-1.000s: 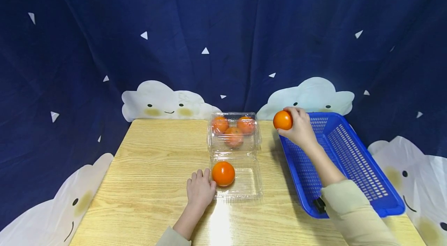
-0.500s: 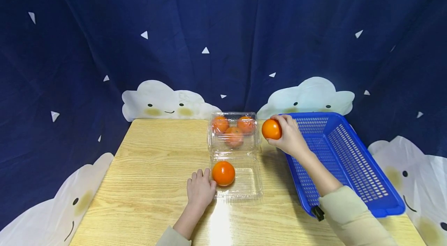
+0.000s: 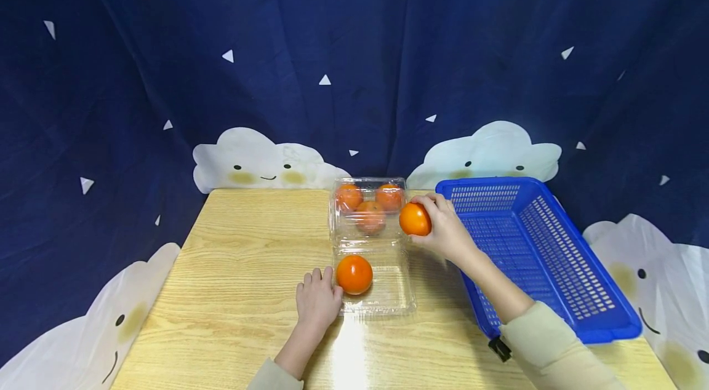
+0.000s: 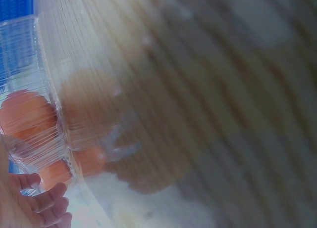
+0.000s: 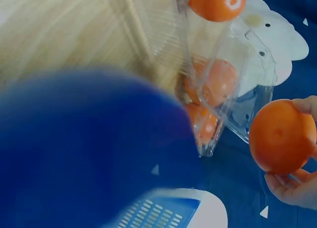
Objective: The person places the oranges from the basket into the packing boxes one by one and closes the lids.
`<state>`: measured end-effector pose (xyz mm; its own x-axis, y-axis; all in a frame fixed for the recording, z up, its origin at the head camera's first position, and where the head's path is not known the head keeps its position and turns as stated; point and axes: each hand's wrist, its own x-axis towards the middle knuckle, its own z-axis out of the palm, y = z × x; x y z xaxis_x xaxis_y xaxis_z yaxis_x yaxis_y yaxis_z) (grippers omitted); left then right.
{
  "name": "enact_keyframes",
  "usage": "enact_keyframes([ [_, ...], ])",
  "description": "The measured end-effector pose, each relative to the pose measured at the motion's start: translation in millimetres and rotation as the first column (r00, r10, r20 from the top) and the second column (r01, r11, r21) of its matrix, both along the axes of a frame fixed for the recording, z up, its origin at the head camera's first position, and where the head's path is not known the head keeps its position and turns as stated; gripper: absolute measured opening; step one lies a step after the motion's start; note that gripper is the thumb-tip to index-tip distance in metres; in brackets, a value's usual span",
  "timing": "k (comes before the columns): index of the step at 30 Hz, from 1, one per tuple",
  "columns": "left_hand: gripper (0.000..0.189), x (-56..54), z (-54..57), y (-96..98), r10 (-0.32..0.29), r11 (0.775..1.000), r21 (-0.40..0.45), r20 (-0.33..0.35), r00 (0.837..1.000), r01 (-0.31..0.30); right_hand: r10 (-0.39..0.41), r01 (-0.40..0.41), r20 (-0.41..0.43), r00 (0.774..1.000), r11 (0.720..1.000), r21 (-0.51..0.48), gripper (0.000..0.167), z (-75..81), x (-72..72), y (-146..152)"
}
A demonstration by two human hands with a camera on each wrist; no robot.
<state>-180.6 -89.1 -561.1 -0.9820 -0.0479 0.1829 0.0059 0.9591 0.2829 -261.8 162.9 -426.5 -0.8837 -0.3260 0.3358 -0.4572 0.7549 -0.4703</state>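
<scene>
In the head view my right hand holds an orange between its thumb and fingers, just right of the clear plastic container. The right wrist view shows the same orange gripped from one side. A second orange lies in the container's front half, near its left side. Through the clear plastic of the back part, three more oranges are visible. My left hand rests at the container's left edge, thumb close to the front orange, fingers relaxed; the left wrist view catches its fingers beside the plastic.
A blue perforated basket stands at the right of the wooden table, under my right forearm. A small black device hangs by the right sleeve. Behind the table hangs a dark blue curtain with cloud shapes.
My right hand has carried its orange left and toward me, from the basket's left rim to the container's right side. My left hand and the other oranges have stayed put.
</scene>
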Motion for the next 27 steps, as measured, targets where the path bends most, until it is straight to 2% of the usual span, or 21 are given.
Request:
enact_keyframes([
  [15,0.032,0.6,1.2,-0.1,0.004,1.000,-0.005,0.012,1.000,-0.004,0.048,-0.049,0.025,0.999,0.998,0.050,0.069,-24.1,15.9,-18],
  [27,0.028,1.4,1.7,-0.2,0.000,1.000,0.001,-0.004,1.000,0.000,0.073,-0.076,0.050,0.996,0.995,0.059,0.068,-42.6,27.2,-31],
])
